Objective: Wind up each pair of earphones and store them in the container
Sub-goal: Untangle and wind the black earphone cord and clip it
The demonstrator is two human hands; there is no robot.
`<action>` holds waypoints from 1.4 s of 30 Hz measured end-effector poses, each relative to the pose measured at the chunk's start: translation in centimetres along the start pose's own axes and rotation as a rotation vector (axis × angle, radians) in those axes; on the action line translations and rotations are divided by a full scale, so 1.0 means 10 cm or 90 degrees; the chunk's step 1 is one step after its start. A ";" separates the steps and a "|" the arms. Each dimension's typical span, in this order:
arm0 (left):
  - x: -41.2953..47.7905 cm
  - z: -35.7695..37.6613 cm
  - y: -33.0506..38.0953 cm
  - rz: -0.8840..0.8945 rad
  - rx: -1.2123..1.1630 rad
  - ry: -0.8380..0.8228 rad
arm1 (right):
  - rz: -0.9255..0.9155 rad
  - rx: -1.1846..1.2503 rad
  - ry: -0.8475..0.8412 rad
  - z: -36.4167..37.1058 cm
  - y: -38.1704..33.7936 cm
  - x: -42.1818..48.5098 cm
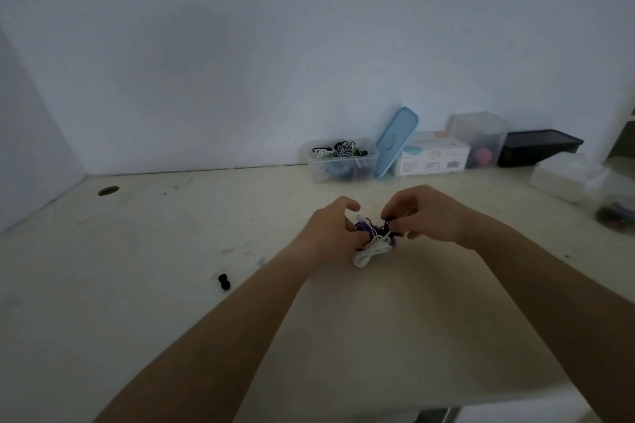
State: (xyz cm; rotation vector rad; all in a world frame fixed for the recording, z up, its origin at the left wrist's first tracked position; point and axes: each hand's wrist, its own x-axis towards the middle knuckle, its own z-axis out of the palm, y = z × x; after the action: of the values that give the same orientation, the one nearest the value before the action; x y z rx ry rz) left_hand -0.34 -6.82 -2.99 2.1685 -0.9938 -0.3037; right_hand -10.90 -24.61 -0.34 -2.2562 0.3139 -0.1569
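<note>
Left hand (331, 230): fingers curled in, gripping one side of a small tangle of white, black and purple earphone cords (372, 247). Thumb arched above it.

Right hand (426, 216): fingertips pinched on a black strand at the tangle's other side.

Both hands are low over the pale, scuffed desk (171, 251). Cannot tell whether the tangle touches it.

The tangle is on the near side of the clear plastic container (319, 170), well apart from it. A bunch of white loops hangs from the tangle's near edge.

The container stands against the wall, open, with several wound pairs already inside in black, white and green. A light-blue lid (395, 141) leans just right of the container. Further right of it are a white cardboard box with a barcode (433, 158), a clear tub (481, 134) and a black tray (539, 146).

Well to the near-left of the container, a small black two-lobed piece (224, 282) lies alone. Too small to identify.

Judgement: the step looks like freeing one pair from the tangle.
- Hold the mass steady with the left hand and ease the black strand out slowly with the right. Tugging would likely tighten any knot.
- Find a plug or bud end first and feed it back through the loops.
- Keep the white loops from spilling open meanwhile.
- Once the pair is free, wind it evenly round the fingers and tuck the end in, so the coil holds when dropped in the container.
</note>
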 end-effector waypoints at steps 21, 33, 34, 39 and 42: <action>-0.03 -0.28 -0.11 -0.079 -0.385 0.076 | 0.060 0.277 0.147 -0.02 -0.13 0.20; 0.08 -0.15 -0.16 -0.040 0.133 0.059 | 0.097 0.503 0.134 -0.01 -0.29 0.25; 0.09 -0.13 -0.13 -0.027 0.091 0.051 | 0.101 0.519 0.129 0.01 -0.31 0.25; 0.15 -0.05 -0.04 0.026 -0.145 0.067 | 0.118 0.573 0.122 0.09 -0.35 0.27; 0.15 -0.07 0.00 0.027 -0.239 0.115 | 0.107 0.612 0.100 0.10 -0.34 0.27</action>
State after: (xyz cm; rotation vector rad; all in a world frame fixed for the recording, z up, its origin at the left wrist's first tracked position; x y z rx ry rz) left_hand 1.04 -7.58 -2.43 1.7970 -0.8077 -0.2470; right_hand -7.52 -22.53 1.62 -1.2635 0.4003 -0.3177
